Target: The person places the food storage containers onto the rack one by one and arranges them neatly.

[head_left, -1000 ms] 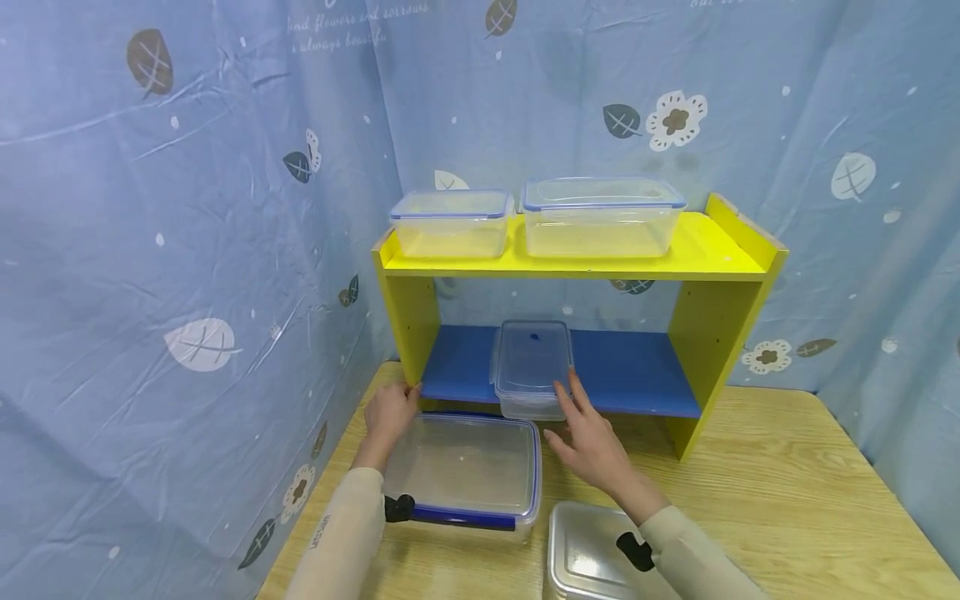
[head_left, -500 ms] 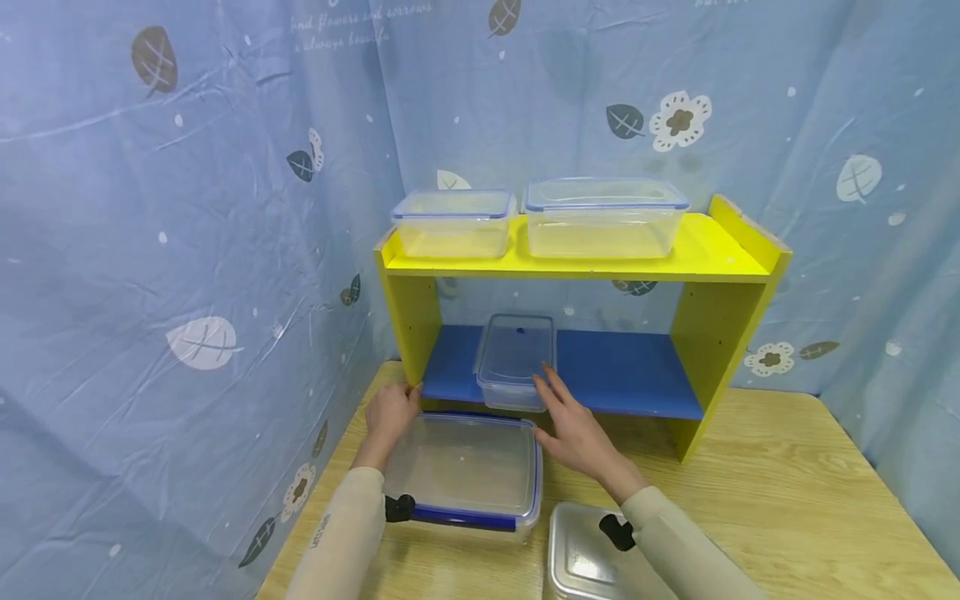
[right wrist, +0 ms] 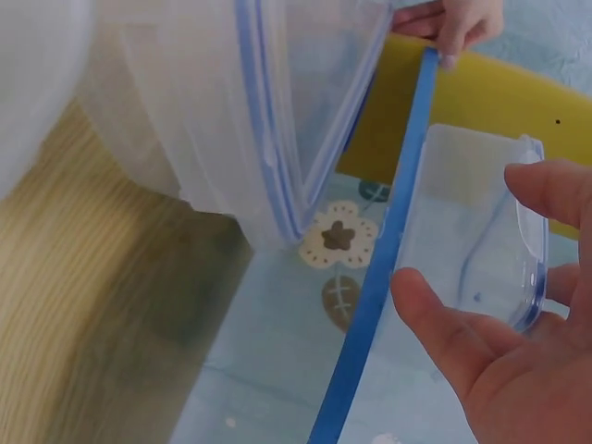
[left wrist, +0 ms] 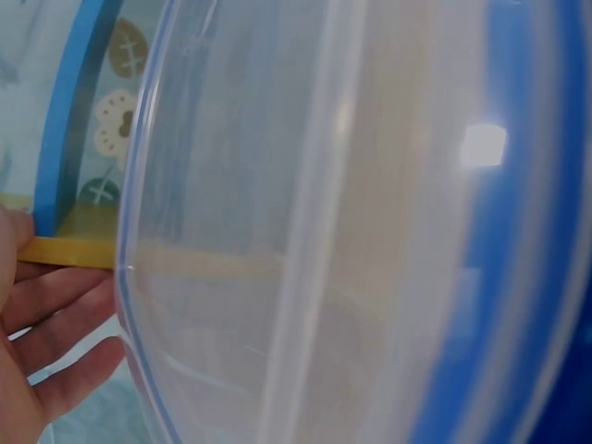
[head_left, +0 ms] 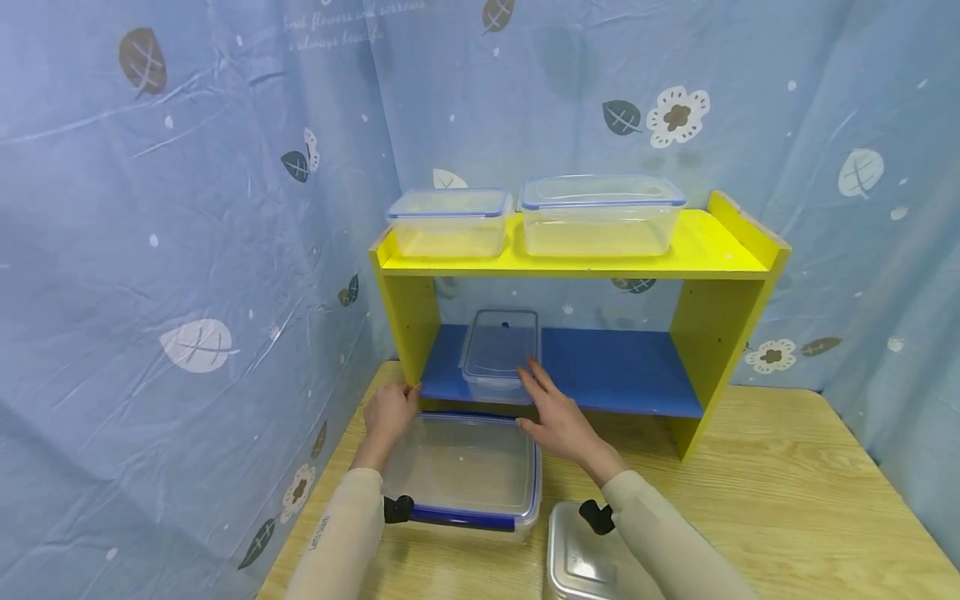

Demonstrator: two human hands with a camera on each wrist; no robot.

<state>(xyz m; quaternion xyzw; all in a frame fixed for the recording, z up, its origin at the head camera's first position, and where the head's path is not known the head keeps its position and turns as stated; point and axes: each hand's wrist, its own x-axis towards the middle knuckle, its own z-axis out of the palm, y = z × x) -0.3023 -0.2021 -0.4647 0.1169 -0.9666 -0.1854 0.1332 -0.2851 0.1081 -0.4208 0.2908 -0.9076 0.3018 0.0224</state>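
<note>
Blue leaf-print curtain (head_left: 247, 208) hangs behind the desk (head_left: 787, 492). On the blue shelf (head_left: 615, 367), at nine o'clock from its middle, sits a clear box (head_left: 501, 343); I'd judge it light, stiff and slippery, best held by both long sides below the lid. From it, at four o'clock, the right hand's (head_left: 561, 425) fingers spread wide, seemingly touching its corner; at eight, the left hand (head_left: 388, 417) grips the yellow upright (head_left: 396, 325); a larger box (head_left: 461, 467) lies at seven.
</note>
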